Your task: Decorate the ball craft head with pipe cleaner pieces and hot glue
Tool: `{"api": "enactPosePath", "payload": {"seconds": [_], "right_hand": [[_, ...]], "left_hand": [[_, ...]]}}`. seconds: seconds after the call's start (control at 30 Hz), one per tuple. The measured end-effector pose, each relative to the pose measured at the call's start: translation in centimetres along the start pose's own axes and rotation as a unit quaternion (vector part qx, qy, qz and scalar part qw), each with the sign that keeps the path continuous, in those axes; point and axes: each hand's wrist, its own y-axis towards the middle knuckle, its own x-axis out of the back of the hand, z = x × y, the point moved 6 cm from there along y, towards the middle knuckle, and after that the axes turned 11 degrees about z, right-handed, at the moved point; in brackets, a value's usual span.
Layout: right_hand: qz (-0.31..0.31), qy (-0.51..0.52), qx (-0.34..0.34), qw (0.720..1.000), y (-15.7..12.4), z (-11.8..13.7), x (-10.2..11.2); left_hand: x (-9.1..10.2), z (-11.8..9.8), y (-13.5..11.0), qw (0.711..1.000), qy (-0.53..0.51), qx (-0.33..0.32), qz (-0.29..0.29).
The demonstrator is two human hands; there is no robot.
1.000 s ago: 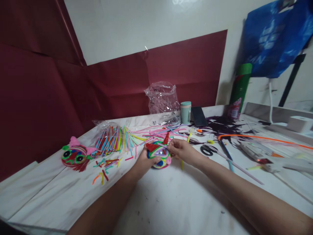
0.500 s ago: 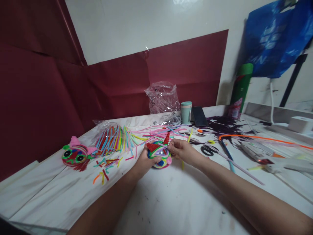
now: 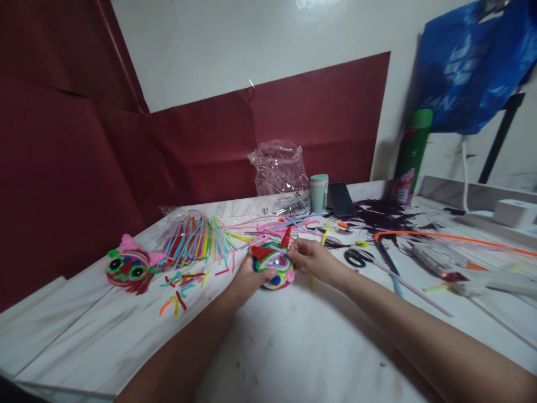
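A round, colourful pipe-cleaner mask (image 3: 272,252) with red pointed ears is held low over the middle of the table. My left hand (image 3: 247,279) is wrapped round its left side, the thumb lying across the front. On its right, near the base of the upright red ear, the fingers of my right hand (image 3: 305,257) are pinched together on a light purple pipe cleaner (image 3: 282,260) that lies against the face. The far ends of the right fingertips are partly hidden. Left of my hands lies a second decorated face (image 3: 132,267) with big black eyes and pink ears.
A clear bag of coloured pipe cleaners (image 3: 193,238) and cut scraps (image 3: 180,288) lie to the left. Black-handled scissors (image 3: 358,258), a hot glue gun (image 3: 465,282) and an orange strip (image 3: 444,238) are at right. Behind stand a green cup (image 3: 319,195) and a phone (image 3: 340,200).
Almost nothing differs. Both hands keep the same hold on the mask, and the view has shifted very slightly.
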Motion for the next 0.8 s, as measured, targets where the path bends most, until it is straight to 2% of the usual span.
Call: {"api": "enactPosePath", "payload": {"seconds": [0.33, 0.47, 0.57, 0.67, 0.73, 0.8], "right_hand": [[-0.004, -0.002, -0.001, 1.0, -0.1, 0.1, 0.0], [0.003, 0.027, -0.014, 1.0, 0.0, 0.1, 0.1], [0.017, 0.059, -0.013, 0.998, 0.1, 0.3, 0.7], [0.005, 0.068, -0.014, 0.998, 0.2, 0.1, 1.8], [-0.018, 0.033, -0.029, 0.999, 0.3, -0.4, 2.9], [-0.047, -0.046, -0.053, 0.996, 0.4, -1.0, 3.9]], "left_hand": [[-0.1, 0.1, 0.0, 1.0, -0.014, 0.005, 0.007], [0.3, 0.5, 0.1, 1.0, -0.025, 0.001, 0.0], [0.6, 1.0, 0.4, 0.998, -0.064, -0.014, 0.008], [1.0, 1.6, 0.6, 0.995, -0.093, -0.015, 0.01], [1.3, 2.0, 0.6, 0.995, -0.095, -0.003, 0.004], [1.5, 2.1, 0.6, 0.996, -0.092, 0.005, 0.0]]}}
